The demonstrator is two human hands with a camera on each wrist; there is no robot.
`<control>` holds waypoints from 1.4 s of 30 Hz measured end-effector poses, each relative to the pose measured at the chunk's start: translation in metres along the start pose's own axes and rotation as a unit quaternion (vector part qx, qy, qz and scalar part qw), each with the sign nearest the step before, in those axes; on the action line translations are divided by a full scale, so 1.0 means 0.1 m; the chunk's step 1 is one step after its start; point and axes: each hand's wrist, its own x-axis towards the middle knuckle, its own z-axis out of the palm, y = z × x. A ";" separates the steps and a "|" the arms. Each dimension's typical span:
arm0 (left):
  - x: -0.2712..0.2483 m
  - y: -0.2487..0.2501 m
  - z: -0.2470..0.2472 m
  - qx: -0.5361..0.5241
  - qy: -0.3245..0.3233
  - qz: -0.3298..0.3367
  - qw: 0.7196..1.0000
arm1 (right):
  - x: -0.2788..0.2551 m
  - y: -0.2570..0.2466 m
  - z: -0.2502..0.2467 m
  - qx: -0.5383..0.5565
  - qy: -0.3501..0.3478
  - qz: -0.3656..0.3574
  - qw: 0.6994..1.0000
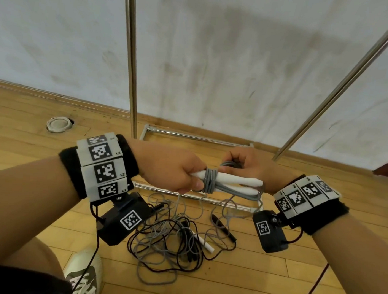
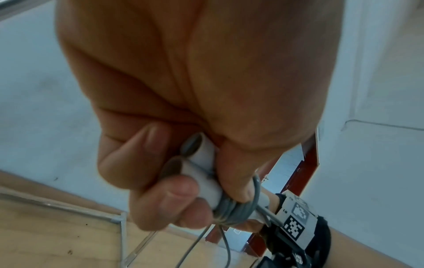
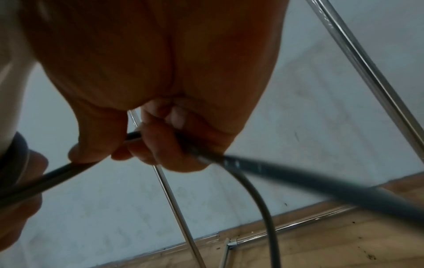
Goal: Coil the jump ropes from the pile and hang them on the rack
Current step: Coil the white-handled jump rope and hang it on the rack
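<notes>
My left hand (image 1: 182,175) grips two white jump-rope handles (image 1: 231,181) side by side, their ends showing in my fist (image 2: 195,159). Grey cord (image 1: 209,181) is wound several turns around the handles. My right hand (image 1: 243,165) pinches loops of the same grey cord (image 3: 229,161) just behind the handles. A tangled pile of grey and black ropes (image 1: 172,240) lies on the floor below, with a white handle (image 1: 205,243) and a black handle (image 1: 223,227) in it. The metal rack's poles (image 1: 131,60) rise behind my hands.
The rack's base frame (image 1: 195,136) sits on the wooden floor against a white wall. A slanted rack pole (image 1: 340,87) crosses at the right. A round floor fitting (image 1: 59,124) lies at the left. My shoe (image 1: 85,273) is near the pile.
</notes>
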 end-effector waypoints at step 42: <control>-0.10 -0.07 -0.14 -0.122 0.078 0.032 0.989 | -0.05 0.04 0.11 0.003 0.008 -0.019 1.000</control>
